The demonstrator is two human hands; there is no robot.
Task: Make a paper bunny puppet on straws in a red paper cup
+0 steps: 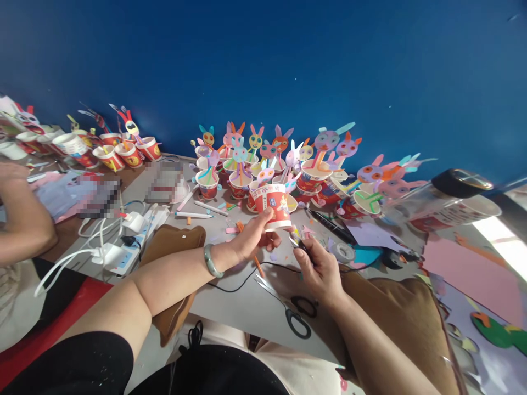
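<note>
My left hand (pixel 263 233) is closed around a red and white paper cup (pixel 272 203), thumb on its printed side and fingers curled underneath. The cup is lifted above the table. My right hand (pixel 319 266) is closed on a craft knife (pixel 302 247) with a dark handle and a shiny metal tip. That tip points at the cup's lower edge, close to it; whether they touch I cannot tell. Below my hands lie open scissors (pixel 284 307) with black handles and an orange pencil (pixel 258 266). Behind the cup stand several cups with paper rabbit heads (pixel 240 153).
At left are a white power strip (pixel 144 238) with cables and a co-worker's arm (pixel 24 219). A clear bottle (pixel 432 197) leans at right beside pink paper (pixel 469 274). Tape (pixel 343 252), pens (pixel 193 215), paper scraps and brown cushions (pixel 395 312) lie around. A blue wall rises behind.
</note>
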